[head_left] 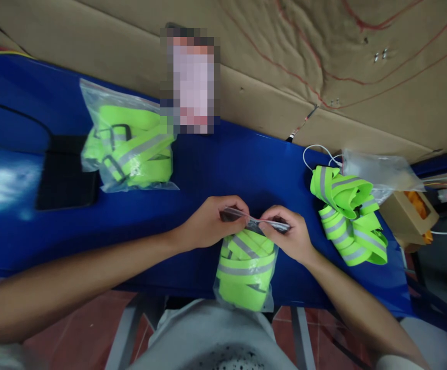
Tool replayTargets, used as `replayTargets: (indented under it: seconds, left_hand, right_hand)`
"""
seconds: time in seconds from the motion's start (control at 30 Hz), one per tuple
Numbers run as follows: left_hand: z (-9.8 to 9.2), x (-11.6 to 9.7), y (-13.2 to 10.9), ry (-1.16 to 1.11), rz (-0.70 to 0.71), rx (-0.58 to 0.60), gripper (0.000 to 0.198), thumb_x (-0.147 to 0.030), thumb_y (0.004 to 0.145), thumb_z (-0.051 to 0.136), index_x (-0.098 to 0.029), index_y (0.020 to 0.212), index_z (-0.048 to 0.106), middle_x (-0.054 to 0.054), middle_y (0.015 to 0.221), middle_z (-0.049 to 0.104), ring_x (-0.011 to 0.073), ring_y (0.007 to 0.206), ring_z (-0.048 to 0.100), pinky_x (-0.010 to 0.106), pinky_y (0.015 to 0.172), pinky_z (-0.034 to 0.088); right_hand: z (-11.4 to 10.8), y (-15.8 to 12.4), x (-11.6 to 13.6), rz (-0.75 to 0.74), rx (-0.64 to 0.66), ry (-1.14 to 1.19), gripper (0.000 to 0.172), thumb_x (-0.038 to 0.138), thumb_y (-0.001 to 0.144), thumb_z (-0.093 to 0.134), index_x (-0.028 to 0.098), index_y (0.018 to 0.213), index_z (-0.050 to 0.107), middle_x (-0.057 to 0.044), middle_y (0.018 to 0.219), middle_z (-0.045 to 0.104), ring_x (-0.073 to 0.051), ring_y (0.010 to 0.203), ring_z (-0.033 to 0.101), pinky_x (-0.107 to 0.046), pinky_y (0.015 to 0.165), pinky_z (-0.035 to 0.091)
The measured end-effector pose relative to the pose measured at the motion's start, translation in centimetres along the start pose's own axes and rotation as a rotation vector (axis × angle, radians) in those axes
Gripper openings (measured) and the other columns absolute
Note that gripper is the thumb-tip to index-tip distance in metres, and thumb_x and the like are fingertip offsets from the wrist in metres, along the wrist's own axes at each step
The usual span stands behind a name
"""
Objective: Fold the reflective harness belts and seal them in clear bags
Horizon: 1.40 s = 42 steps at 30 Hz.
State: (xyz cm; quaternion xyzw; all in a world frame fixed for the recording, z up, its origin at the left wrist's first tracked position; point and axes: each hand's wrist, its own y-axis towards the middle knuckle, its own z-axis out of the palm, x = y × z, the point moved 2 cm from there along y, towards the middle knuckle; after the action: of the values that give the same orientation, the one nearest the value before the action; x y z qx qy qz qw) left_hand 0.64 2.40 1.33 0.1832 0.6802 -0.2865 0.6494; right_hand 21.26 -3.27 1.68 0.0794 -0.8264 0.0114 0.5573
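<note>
Workshop, seemingly; blue worktable [242, 164]; cardboard backing [92, 38]; reflective straps [246, 285] in 2 plastic bags [91, 97]; tiled floor [73, 329]

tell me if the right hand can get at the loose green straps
Likely yes, once it releases the held bag: only blue tabletop shows between the right hand and the loose green straps.

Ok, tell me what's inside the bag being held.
Folded yellow-green straps with grey stripes show through the clear bag. Any layers beneath are covered; the left hand and right hand hide parts of its top.
</note>
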Motion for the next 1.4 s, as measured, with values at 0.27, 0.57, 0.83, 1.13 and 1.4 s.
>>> replayTargets:
  seconds: [0.27,0.57,0.83,1.13,1.4]
  left_hand:
    - [0.0,0.0,0.0,0.021,-0.008,0.024,0.017,-0.030,0.086,0.071,-0.014,0.087,0.071,-0.002,0.071,0.065,0.0076,0.062,0.054,0.017,0.057,0.041]
    - [0.3,0.2,0.0,-0.005,-0.026,0.024,0.016,-0.029,0.086,0.072,-0.013,0.086,0.072,-0.002,0.071,0.066,0.0074,0.063,0.055,0.016,0.056,0.041]
    - [0.3,0.2,0.0,0.008,-0.003,0.014,0.013,-0.027,0.087,0.071,-0.014,0.086,0.072,-0.003,0.071,0.067,0.0069,0.063,0.055,0.016,0.057,0.042]
    - [0.3,0.1,-0.1,0.036,0.011,0.025,0.019,-0.033,0.090,0.073,-0.015,0.091,0.075,-0.002,0.073,0.069,0.0074,0.062,0.056,0.017,0.057,0.041]
    - [-0.5,0.1,0.5,-0.214,-0.039,-0.068,0.022,-0.036,0.090,0.075,-0.016,0.098,0.081,0.004,0.085,0.080,0.0128,0.076,0.071,0.020,0.070,0.054]
  right_hand:
    - [0.2,0.0,0.4,-0.025,-0.019,-0.038,0.009,0.026,0.090,0.072,0.019,0.085,0.068,0.002,0.070,0.067,-0.008,0.056,0.056,-0.019,0.052,0.042]
    - [0.6,-0.2,0.7,-0.029,-0.031,-0.075,0.009,0.025,0.090,0.071,0.018,0.084,0.069,0.002,0.071,0.069,-0.007,0.056,0.056,-0.019,0.053,0.043]
    - [0.8,0.0,0.8,0.081,0.005,0.034,0.011,0.028,0.089,0.074,0.018,0.087,0.070,0.001,0.074,0.071,-0.008,0.060,0.060,-0.018,0.054,0.044]
    - [0.7,-0.1,0.8,0.129,-0.013,0.088,0.015,0.032,0.089,0.077,0.019,0.084,0.072,0.001,0.077,0.072,-0.009,0.065,0.063,-0.019,0.060,0.047]
    - [-2.2,0.8,-0.9,0.222,0.006,0.145,0.025,0.043,0.087,0.079,0.019,0.080,0.074,0.000,0.066,0.070,-0.010,0.057,0.060,-0.020,0.055,0.046]
